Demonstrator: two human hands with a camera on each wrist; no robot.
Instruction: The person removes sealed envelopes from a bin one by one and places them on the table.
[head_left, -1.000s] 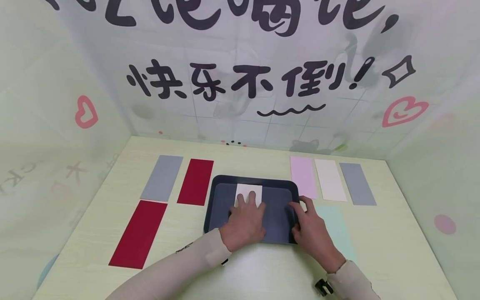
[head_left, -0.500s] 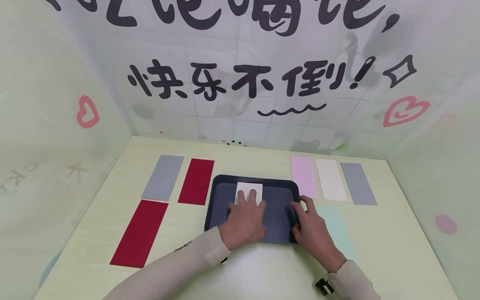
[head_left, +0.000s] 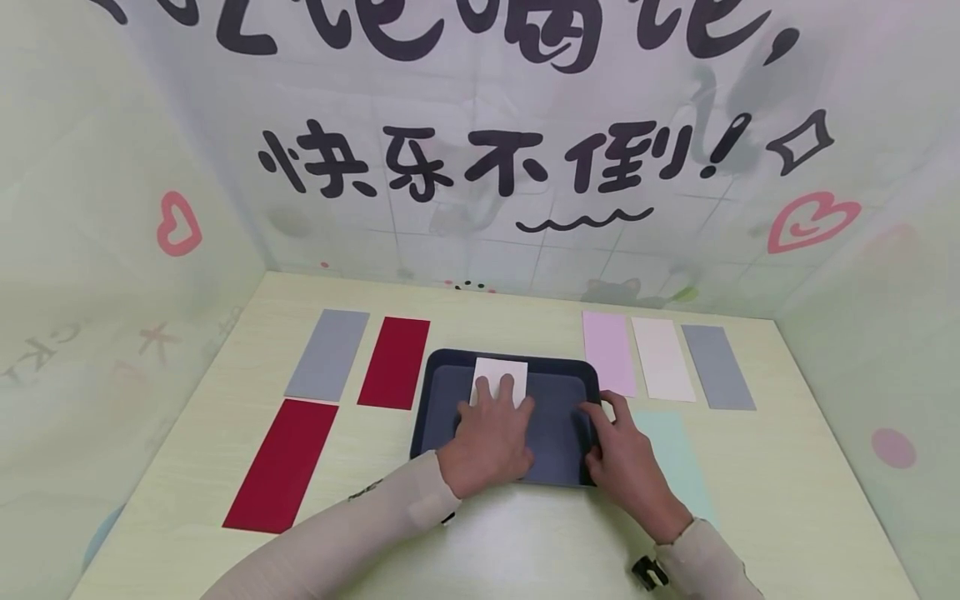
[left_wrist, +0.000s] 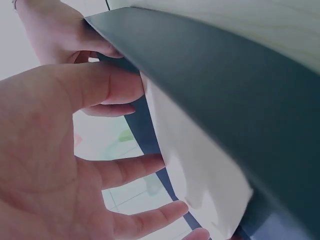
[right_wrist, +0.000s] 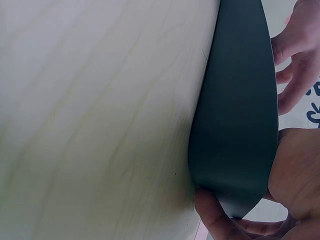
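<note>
A dark blue rectangular tray (head_left: 555,425) lies mid-table. Inside it is a white card (head_left: 501,373), its far end overlapping the tray's far wall in the head view. My left hand (head_left: 491,442) reaches over the near side with fingers spread, fingertips on the card and hiding its near part. The left wrist view shows those fingers (left_wrist: 135,170) fairly straight against the pale card (left_wrist: 200,170). At the tray's right end my right hand (head_left: 630,467) grips the side wall, thumb and fingers bent around it. In the right wrist view, a fingertip (right_wrist: 212,212) wraps the tray's corner (right_wrist: 235,150).
Left of the tray lie a grey card (head_left: 327,354), a red card (head_left: 394,362) and a larger red card (head_left: 281,467). To the right are pink (head_left: 608,354), white (head_left: 663,358), grey (head_left: 718,367) and mint (head_left: 678,458) cards. A printed curtain (head_left: 465,242) encloses the table.
The white card has slid a little away from me, up toward the tray's far wall, with my left fingertips on it. My right hand stays at the tray's right end.
</note>
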